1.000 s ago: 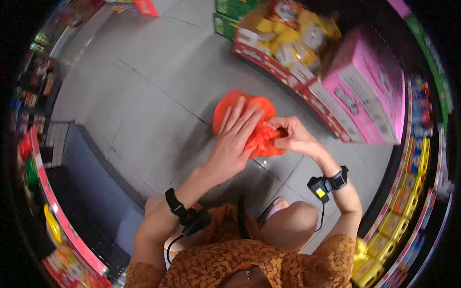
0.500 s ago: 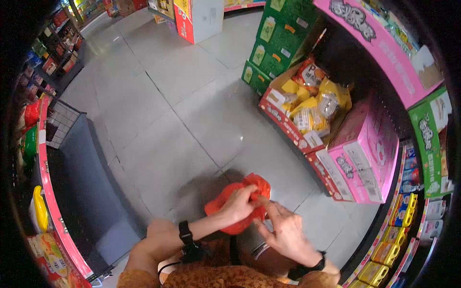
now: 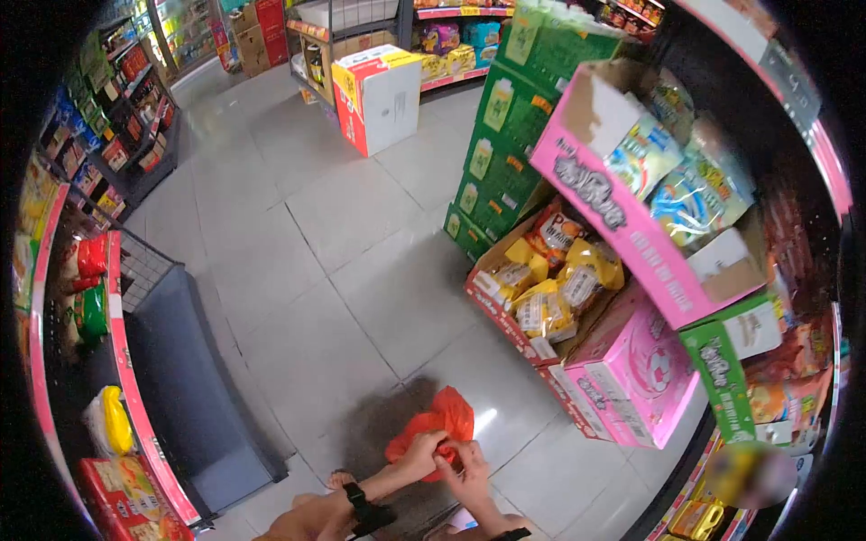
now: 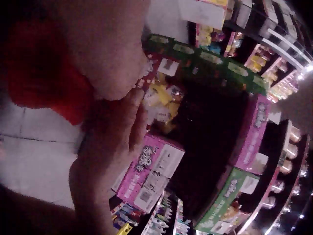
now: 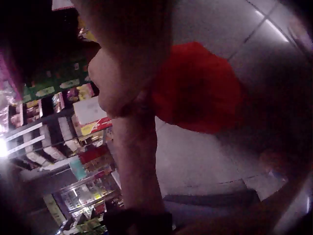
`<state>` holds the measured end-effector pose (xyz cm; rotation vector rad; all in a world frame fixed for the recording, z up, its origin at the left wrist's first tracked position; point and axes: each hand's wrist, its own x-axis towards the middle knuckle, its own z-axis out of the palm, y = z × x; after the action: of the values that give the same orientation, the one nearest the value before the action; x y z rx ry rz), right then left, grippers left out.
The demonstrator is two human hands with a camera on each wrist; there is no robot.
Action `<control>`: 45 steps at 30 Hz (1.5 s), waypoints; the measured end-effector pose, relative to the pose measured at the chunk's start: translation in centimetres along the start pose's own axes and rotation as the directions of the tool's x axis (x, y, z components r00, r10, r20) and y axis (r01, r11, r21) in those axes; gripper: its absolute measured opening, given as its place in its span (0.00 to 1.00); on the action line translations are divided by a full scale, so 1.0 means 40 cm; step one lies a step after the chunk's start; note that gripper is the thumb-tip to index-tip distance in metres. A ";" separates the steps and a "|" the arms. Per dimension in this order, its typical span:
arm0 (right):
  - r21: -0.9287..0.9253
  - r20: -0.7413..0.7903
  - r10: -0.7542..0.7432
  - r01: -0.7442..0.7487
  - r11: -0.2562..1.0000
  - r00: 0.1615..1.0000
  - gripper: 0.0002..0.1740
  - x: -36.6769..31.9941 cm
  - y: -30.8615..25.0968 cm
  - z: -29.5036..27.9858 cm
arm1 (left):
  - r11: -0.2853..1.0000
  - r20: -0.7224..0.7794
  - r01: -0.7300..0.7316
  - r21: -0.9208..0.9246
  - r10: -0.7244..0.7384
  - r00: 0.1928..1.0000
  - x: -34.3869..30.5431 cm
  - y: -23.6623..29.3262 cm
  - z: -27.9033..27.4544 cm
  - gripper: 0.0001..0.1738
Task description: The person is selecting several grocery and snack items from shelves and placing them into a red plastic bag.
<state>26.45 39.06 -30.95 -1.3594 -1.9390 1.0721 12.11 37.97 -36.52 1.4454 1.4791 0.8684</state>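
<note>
A red plastic bag [image 3: 449, 411] hangs bunched low over the floor, bulging below its gathered top. My left hand [image 3: 419, 458] grips the gathered top from the left. Close against it, my right hand [image 3: 468, 471] pinches the same part of the bag with bent fingers. In the left wrist view the red bag [image 4: 46, 78] is dark and blurred beside the two hands. From the right wrist, the bag [image 5: 195, 90] shows as a rounded red shape behind the right hand [image 5: 129, 63]. The fingertips and what the bag contains are hidden.
Right of the hands stand a carton of yellow snack packs [image 3: 550, 302], a pink box [image 3: 636, 370] and stacked green cartons [image 3: 505, 135]. A low grey ledge [image 3: 198, 379] runs along the left shelf. A white-and-red box [image 3: 379, 104] stands farther off on the tiled floor [image 3: 352, 307].
The head view has tilted up, showing more aisle. The left hand went from lying flat over the bag to gripping its top; the right hand's spread fingers closed in beside it.
</note>
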 end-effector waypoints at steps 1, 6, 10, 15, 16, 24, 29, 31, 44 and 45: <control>-0.001 0.007 0.010 -0.010 1.000 1.000 0.14 -0.016 0.002 -0.002 | 0.998 0.042 0.066 -0.004 -0.066 0.997 -0.009 0.018 -0.008 0.09; 0.028 0.004 0.010 -0.010 1.000 1.000 0.10 -0.137 0.013 0.007 | 0.978 0.038 0.209 0.010 -0.209 0.977 -0.165 0.100 0.036 0.09; 0.018 0.028 0.181 -0.182 0.983 0.983 0.09 -0.266 -0.142 0.019 | 0.978 0.152 0.204 0.031 -0.206 0.967 -0.301 0.188 -0.060 0.10; 0.474 0.112 0.196 -0.226 0.851 0.974 0.03 -0.244 -0.446 -0.094 | 0.967 0.189 0.246 -0.072 -0.229 0.955 -0.460 0.318 -0.193 0.16; 0.567 0.192 0.236 -0.303 0.766 0.953 0.07 -0.235 -0.509 -0.141 | 0.957 0.164 0.245 -0.156 -0.219 0.962 -0.482 0.322 -0.204 0.18; 0.715 0.245 0.059 -0.221 0.663 0.968 0.06 -0.136 -0.977 -0.374 | 0.964 -0.041 0.173 -0.204 -0.185 0.982 -0.509 0.914 -0.599 0.18; 0.452 0.227 -0.228 0.104 0.886 0.947 0.12 -0.048 -1.225 -0.502 | 0.950 -0.233 -0.121 -0.287 0.053 0.971 -0.479 1.043 -0.772 0.14; 0.198 0.259 -0.359 0.314 0.928 0.897 0.16 -0.029 -1.272 -0.488 | 0.963 -0.221 -0.118 -0.242 0.063 0.973 -0.457 1.125 -0.857 0.13; -0.087 0.048 -0.494 0.497 0.864 0.868 0.26 0.237 -1.554 -0.372 | 0.999 -0.410 0.004 0.038 0.012 0.912 -0.345 1.213 -1.208 0.18; -0.035 -0.037 -0.436 0.434 0.900 0.899 0.21 0.282 -1.539 -0.353 | 0.997 -0.447 0.039 -0.061 -0.062 0.892 -0.331 1.204 -1.227 0.18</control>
<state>2.14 43.03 28.28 -0.8839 -2.0947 0.7924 -15.12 33.25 27.81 1.2093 1.8080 1.2590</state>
